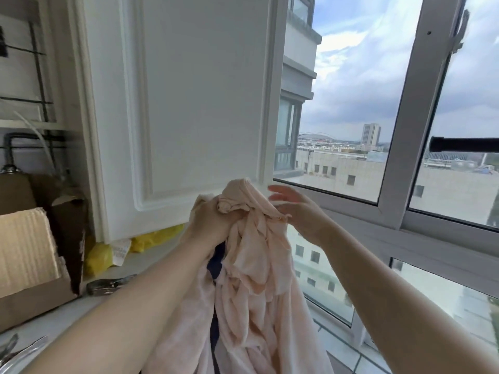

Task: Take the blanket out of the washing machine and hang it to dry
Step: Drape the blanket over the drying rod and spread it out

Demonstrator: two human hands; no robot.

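Up front, left hand (213,222) grips bunched blanket (251,265) beside window frame (391,211).

1. At 12 o'clock, a white cabinet door (199,103) rises just behind the raised blanket (251,265), walling off forward reach.
2. From 1 to 3 o'clock, the window frame (405,157) and a black rod (464,143) bar the way.
3. At 9 o'clock, a cardboard box (29,260) and yellow bags (100,257) crowd the counter (143,261).
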